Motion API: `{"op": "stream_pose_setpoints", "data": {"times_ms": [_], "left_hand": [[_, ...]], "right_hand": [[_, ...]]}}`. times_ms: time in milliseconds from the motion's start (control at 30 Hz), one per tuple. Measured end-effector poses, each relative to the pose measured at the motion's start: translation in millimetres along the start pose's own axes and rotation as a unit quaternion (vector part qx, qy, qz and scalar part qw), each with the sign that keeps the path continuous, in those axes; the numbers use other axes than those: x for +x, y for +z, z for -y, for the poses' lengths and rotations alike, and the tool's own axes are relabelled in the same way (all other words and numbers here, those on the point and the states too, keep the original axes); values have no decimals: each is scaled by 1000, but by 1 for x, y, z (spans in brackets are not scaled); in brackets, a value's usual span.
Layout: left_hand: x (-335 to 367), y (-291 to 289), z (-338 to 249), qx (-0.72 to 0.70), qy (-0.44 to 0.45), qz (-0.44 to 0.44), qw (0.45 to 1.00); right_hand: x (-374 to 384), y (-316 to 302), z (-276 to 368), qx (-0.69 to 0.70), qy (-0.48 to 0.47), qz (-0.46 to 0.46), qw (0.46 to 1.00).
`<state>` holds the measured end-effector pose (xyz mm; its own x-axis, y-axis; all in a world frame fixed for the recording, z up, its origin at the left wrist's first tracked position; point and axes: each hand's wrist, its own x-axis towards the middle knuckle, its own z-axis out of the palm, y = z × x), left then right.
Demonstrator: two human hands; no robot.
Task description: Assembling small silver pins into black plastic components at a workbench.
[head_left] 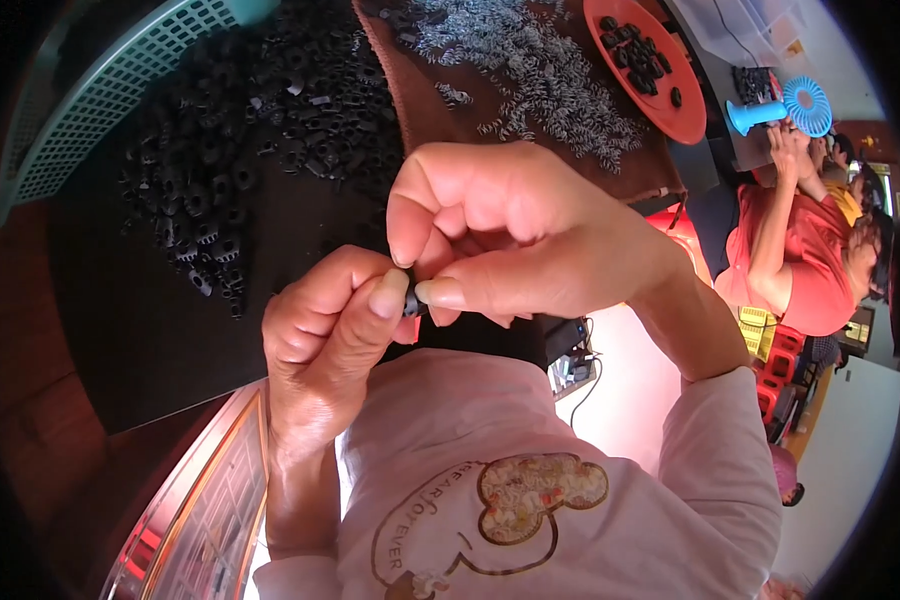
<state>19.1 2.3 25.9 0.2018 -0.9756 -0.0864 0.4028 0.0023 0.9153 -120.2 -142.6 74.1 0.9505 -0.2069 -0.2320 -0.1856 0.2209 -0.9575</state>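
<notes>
Right fingers [470,286] and left fingers [370,318] pinch a black part [413,303]; a red plate [684,122] holds black pieces [638,58].

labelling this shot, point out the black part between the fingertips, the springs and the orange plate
Black part [412,303]: head view, its exposed side
Springs [535,78]: head view, the pile's middle
Orange plate [664,122]: head view, bare surface

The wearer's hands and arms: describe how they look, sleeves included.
The left hand and right hand are both ungloved, with thumbnails showing; no ring, watch or bracelet is visible. The right sleeve and left sleeve are plain, pale, whitish-pink fabric, both ending short of the wrist.
</notes>
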Motion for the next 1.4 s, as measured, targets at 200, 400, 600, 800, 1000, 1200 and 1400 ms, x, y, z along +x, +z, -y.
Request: {"op": "stream_pose_setpoints", "data": {"times_ms": [200,400,600,800,1000,1200,1400], "left_hand": [[0,2,3,27,2,-17,999],[1,7,8,18,36,-95,995],[4,6,8,-9,40,-60,997],[2,2,7,-79,42,-43,995],[1,-4,9,-151,34,-40,987],[-2,-2,13,-101,34,-45,993],[-2,1,17,-76,77,-58,992]], "right_hand": [[-2,1,-1,-61,-3,-29,998],[2,0,-7,-94,-71,-95,988],[16,1,-23,-381,-325,-172,848],[9,5,-27,-461,-355,-164,796],[11,8,-25,-577,-371,-165,709],[14,12,-33,-595,-400,-171,676],[13,13,-33,-587,-407,-197,671]]}}
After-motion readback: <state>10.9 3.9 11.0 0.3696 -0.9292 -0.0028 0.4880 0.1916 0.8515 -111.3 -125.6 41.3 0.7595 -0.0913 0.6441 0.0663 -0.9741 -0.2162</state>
